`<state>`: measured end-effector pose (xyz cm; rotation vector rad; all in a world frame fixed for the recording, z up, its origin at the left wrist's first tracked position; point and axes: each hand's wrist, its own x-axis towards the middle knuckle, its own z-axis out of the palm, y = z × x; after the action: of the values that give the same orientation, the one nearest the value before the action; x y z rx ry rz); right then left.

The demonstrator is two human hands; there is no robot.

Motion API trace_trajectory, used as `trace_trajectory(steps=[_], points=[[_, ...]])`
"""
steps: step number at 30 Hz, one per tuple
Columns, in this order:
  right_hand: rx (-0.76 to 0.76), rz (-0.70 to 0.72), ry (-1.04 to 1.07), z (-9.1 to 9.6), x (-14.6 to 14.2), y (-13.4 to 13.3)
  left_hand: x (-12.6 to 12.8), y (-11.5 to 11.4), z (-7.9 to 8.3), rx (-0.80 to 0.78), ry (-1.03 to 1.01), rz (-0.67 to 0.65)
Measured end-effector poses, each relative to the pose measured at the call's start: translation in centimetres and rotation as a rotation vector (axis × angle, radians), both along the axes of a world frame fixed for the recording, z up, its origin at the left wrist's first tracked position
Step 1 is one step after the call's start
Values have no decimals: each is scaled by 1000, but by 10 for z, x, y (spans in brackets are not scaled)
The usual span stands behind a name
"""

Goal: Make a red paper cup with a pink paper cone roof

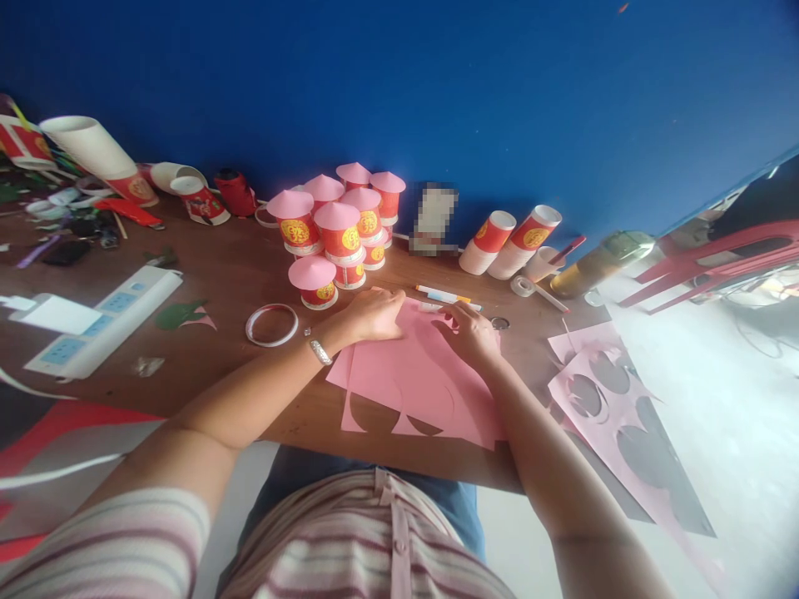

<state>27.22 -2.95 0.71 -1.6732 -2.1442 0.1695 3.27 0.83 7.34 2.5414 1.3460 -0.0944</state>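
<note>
Pink paper sheets (412,366), with curved pieces cut out along the near edge, lie on the table in front of me. Resting at their upper left edge is my left hand (378,316), its thumb apart from the fingers, pressing on the paper. My right hand (473,334) is over the upper right part of the sheets with its fingers bent together; whether something thin is between the fingertips is hidden. Just beyond the fingertips are a small white object (429,306) and pens, one with an orange end (443,294). A dark ring-shaped roll (499,323) lies right of my right hand.
Red paper-cup lanterns with pink cone tops (338,218) stand in a group behind my left hand. A tape roll (272,324) and a power strip (103,320) lie left. Stacked cups (524,241), a bottle (599,264) and cut pink scraps (599,399) are right.
</note>
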Motion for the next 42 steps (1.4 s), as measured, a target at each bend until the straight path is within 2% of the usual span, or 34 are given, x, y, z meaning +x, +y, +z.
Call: trace_trajectory(steps=[5,11,14,19,24,33,42], points=[[-161,134,-127,10,-12,-9,0,2,-5,-15,-2,-21],[-282,56,-147,17,-18,-12,-1,13,-16,-145,-86,-7],[-319,33,-122,19,-20,-12,0,14,-18,-144,-105,8],[-313,-8,-86,18,-22,-14,3,10,-17,-72,-20,-31],[-308,-9,-42,15,-21,-14,4,12,-21,-111,-51,-80],[-327,-6,-47,16,-21,-13,-2,16,-27,-87,-180,-34],[-300,-10,-14,15,-20,-12,3,12,-25,-73,-81,-61]])
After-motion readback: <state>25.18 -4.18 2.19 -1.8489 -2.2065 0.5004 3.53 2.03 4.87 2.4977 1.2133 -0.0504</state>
